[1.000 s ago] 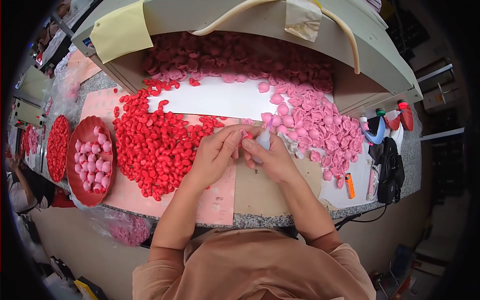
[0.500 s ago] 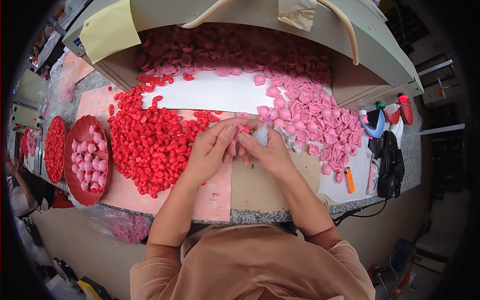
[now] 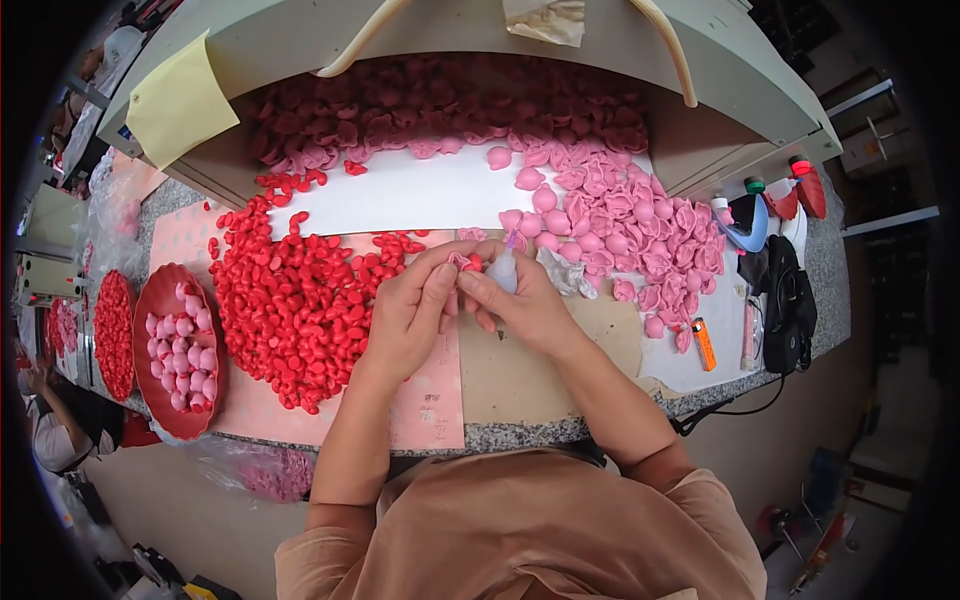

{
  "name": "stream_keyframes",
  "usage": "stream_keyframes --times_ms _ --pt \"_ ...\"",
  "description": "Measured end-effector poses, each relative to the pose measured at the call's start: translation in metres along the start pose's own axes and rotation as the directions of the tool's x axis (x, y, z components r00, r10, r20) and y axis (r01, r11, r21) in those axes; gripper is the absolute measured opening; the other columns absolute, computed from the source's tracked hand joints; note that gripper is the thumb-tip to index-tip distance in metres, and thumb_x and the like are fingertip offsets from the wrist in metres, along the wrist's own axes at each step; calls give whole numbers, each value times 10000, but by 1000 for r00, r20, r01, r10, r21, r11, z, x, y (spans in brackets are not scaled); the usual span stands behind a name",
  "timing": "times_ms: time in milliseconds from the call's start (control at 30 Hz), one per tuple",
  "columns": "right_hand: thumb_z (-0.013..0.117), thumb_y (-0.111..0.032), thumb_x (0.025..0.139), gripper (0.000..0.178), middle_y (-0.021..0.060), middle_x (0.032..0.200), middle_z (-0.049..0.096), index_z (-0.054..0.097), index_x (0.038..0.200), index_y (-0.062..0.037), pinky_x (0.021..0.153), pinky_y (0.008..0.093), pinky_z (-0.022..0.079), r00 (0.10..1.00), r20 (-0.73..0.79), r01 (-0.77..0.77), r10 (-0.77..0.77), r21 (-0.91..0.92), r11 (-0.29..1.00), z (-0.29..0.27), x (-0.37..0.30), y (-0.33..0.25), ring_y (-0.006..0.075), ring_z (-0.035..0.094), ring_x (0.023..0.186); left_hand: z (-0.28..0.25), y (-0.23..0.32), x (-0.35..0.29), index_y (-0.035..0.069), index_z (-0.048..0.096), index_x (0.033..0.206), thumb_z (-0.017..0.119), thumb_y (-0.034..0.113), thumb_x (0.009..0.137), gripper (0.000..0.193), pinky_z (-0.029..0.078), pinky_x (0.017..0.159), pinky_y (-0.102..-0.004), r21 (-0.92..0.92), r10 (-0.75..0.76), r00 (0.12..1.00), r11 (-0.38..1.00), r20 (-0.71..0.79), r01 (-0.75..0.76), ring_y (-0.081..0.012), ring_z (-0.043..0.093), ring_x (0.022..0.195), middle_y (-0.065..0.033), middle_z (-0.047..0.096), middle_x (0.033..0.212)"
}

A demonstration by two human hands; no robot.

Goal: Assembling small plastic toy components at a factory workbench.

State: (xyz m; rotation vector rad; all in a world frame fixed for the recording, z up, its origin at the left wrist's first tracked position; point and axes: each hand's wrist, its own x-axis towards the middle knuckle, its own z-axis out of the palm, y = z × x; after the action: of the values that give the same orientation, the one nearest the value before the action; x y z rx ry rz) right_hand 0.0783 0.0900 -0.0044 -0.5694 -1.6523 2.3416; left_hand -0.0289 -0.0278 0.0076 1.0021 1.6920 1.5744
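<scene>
Over the bench, in front of my body, both hands are close together. My left hand (image 3: pixel 412 310) pinches a pink hollow shell piece (image 3: pixel 458 260) between thumb and fingers. Against it, my right hand (image 3: pixel 532 308) holds a small red piece (image 3: pixel 474 262) with thumb and fingertip. The same right hand also keeps a small translucent squeeze bottle (image 3: pixel 503 270) with a purple tip, its tip pointing up and away. A large pile of red pieces (image 3: pixel 290 320) lies left of my hands. To the right and beyond is a heap of pink shells (image 3: pixel 600 210).
A red oval dish (image 3: pixel 150 395) of pink-and-red pieces stands at the left, beside another heap of red pieces (image 3: pixel 115 335). An orange lighter (image 3: pixel 704 345) and a black device (image 3: pixel 785 330) lie right. A grey hood (image 3: pixel 450 42) arches over the back. Someone (image 3: pixel 60 435) sits far left.
The whole view has shifted slightly. The red piece and the pink shell are still held together at my fingertips, and the squeeze bottle stays in my right hand, now more upright.
</scene>
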Motion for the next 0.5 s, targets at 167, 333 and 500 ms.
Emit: stream_keyframes --times_ms 167,333,500 --pt "545 -168 913 259 1 655 508 475 1138 -61 396 180 309 1000 -19 -24 25 27 999 6 -2 4 46 422 470 3 -7 -2 35 566 1154 409 148 962 272 398 484 -201 -13 75 996 997 -45 -76 -60 485 536 -2 525 626" --pt "592 -214 890 254 -20 605 488 491 1052 -46 408 189 312 998 9 -58 57 134 989 6 0 6 36 414 457 1 -6 -4 13 535 1148 380 205 979 299 345 427 -168 -165 14 1000 986 3 -13 -27 442 501 -9 569 736" --pt "582 -230 896 268 -15 596 479 492 1063 -41 394 187 305 999 39 -42 36 158 987 -1 5 9 41 416 447 2 -6 1 11 515 1179 386 201 976 306 373 454 -179 -159 -19 1000 987 18 22 -43 461 507 -13 545 702"
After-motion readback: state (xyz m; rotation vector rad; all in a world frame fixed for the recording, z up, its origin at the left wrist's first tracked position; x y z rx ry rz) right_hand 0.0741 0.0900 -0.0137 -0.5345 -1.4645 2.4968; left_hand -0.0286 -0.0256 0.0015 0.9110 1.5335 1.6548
